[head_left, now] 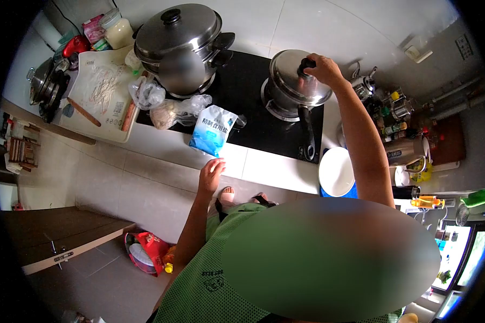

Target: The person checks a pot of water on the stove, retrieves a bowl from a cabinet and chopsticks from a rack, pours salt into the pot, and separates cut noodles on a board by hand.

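Note:
My right hand (321, 71) grips the black knob of the steel lid (290, 67), which sits on a pot (289, 97) on the right burner of the black cooktop (242, 81). My left hand (212, 173) is at the counter's front edge, fingers bent and close together, with nothing visible in them. Just beyond it lies a blue and white packet (212, 131). Plastic bags, one (166, 114) with something pale inside, lie left of the packet. On the left burner stands a large lidded steel pot (170, 35).
A pale board (106, 64) at the left holds dough strips, a rolling pin (84, 111) and another rod. A white bowl (337, 171) is at the right counter edge. Bottles and a kettle (407, 152) stand farther right. A red bag (153, 248) is on the floor.

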`<act>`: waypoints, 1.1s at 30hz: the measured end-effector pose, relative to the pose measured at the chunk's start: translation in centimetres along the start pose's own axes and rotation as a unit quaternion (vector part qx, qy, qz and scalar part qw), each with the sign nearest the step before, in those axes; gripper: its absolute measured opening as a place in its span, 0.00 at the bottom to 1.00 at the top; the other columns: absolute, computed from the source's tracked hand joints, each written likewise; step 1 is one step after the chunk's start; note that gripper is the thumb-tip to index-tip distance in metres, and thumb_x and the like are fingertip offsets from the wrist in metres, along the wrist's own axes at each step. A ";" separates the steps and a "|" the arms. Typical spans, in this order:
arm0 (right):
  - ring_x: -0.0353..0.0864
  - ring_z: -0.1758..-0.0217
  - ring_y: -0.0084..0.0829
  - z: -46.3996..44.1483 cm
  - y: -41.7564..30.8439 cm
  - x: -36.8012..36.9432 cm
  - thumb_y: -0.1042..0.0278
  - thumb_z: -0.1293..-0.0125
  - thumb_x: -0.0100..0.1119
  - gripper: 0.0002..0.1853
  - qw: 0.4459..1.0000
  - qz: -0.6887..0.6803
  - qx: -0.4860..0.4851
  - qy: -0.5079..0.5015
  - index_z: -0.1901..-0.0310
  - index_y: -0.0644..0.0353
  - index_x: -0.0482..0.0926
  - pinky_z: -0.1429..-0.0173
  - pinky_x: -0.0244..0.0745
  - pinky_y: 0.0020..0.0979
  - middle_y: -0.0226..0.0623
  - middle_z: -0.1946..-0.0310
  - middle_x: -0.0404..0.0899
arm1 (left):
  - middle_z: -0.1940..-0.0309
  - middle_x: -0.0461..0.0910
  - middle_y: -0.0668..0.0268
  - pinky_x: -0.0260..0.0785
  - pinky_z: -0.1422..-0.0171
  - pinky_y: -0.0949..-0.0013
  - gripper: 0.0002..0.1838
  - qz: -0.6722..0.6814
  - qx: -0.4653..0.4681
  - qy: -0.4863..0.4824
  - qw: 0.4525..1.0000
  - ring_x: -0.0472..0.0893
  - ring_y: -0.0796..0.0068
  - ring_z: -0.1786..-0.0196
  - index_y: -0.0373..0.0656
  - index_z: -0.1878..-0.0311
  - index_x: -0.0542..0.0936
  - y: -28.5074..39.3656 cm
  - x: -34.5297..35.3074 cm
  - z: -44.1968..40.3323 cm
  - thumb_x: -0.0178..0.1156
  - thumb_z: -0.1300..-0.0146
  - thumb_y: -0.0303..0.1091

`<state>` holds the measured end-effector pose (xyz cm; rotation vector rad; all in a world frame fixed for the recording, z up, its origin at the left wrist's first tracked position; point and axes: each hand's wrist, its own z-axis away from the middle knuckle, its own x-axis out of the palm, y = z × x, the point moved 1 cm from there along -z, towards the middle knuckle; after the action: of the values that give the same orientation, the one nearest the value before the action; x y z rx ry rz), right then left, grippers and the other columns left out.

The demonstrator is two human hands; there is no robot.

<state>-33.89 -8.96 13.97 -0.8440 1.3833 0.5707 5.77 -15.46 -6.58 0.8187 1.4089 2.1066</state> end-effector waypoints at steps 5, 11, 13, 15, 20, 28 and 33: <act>0.75 0.55 0.44 -0.7 1.2 0.8 0.60 0.56 0.60 0.27 1.000 -0.018 -0.006 0.015 0.50 0.54 0.71 0.51 0.70 0.37 0.46 0.60 0.76 | 0.62 0.75 0.62 0.69 0.52 0.73 0.12 0.028 -0.005 0.006 1.000 0.76 0.74 0.59 0.34 0.57 0.73 0.0 -0.1 0.2 0.51 0.41 0.32; 0.75 0.56 0.43 -0.6 1.1 0.7 0.60 0.57 0.60 0.28 0.999 -0.030 -0.002 0.028 0.50 0.54 0.71 0.51 0.70 0.37 0.47 0.60 0.76 | 0.61 0.75 0.61 0.69 0.50 0.71 0.13 0.012 -0.014 0.008 1.000 0.76 0.73 0.58 0.36 0.56 0.72 0.2 -0.1 0.3 0.50 0.40 0.33; 0.76 0.56 0.43 -0.7 1.0 0.7 0.60 0.58 0.60 0.27 0.999 -0.040 0.015 0.005 0.51 0.55 0.72 0.51 0.71 0.36 0.46 0.61 0.77 | 0.61 0.75 0.61 0.69 0.50 0.71 0.13 0.007 -0.018 0.006 1.000 0.76 0.73 0.58 0.36 0.56 0.72 0.1 -0.1 0.3 0.50 0.40 0.33; 0.76 0.57 0.43 -0.8 1.0 0.8 0.60 0.58 0.60 0.27 0.999 -0.039 0.011 0.007 0.52 0.55 0.73 0.51 0.71 0.36 0.46 0.61 0.77 | 0.61 0.75 0.61 0.69 0.50 0.71 0.13 0.008 -0.005 0.000 1.000 0.76 0.73 0.58 0.36 0.56 0.73 0.1 -0.1 0.2 0.51 0.40 0.33; 0.77 0.58 0.42 -0.7 0.7 0.4 0.60 0.59 0.59 0.25 0.999 -0.033 -0.012 0.011 0.54 0.57 0.74 0.53 0.71 0.36 0.46 0.63 0.77 | 0.62 0.76 0.61 0.69 0.51 0.71 0.12 0.003 -0.002 0.004 1.000 0.76 0.72 0.58 0.36 0.56 0.73 0.4 0.0 0.3 0.51 0.40 0.33; 0.76 0.56 0.42 -0.6 0.5 0.3 0.59 0.59 0.61 0.26 0.999 -0.034 -0.006 0.008 0.54 0.57 0.75 0.51 0.70 0.36 0.46 0.62 0.77 | 0.61 0.76 0.61 0.69 0.52 0.71 0.13 -0.002 -0.009 0.007 1.000 0.76 0.72 0.59 0.36 0.56 0.73 0.4 0.0 0.4 0.50 0.40 0.33; 0.75 0.55 0.42 -0.8 1.0 0.5 0.57 0.59 0.62 0.27 0.999 -0.039 -0.001 0.003 0.54 0.57 0.74 0.50 0.70 0.37 0.46 0.60 0.77 | 0.61 0.74 0.62 0.69 0.53 0.73 0.12 0.021 -0.021 0.003 1.000 0.75 0.75 0.58 0.33 0.57 0.73 0.8 0.2 0.4 0.52 0.41 0.31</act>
<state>-35.06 -9.08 13.30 -0.8975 1.3495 0.5104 5.90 -15.34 -5.66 0.8337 1.3565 2.1636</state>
